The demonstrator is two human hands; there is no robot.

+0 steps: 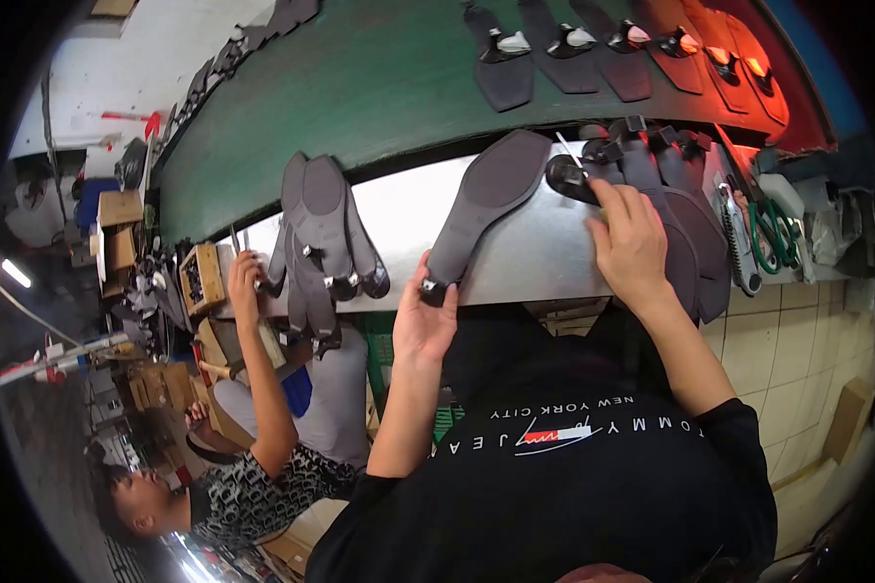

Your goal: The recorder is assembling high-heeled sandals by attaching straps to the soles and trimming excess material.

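My left hand (428, 316) is closed around the heel end of a dark grey shoe sole (486, 194). A small black heel sits at that end by my fingertips, and the broad toe part points away to the upper right. My right hand (632, 238) has its fingertips together at a thin, light, brush-like stick (572, 154). That stick stands over a small black pot (571, 180), just right of the sole's toe. The pinch itself is partly hidden, and the stick's lower end cannot be made out.
More heeled soles (685, 219) are piled right of my right hand, beside green-handled scissors (773, 233). A stack of soles (321, 214) lies to my left. Several soles stand on the green surface (360, 87), some under orange light. A co-worker's hand (245, 277) is at far left.
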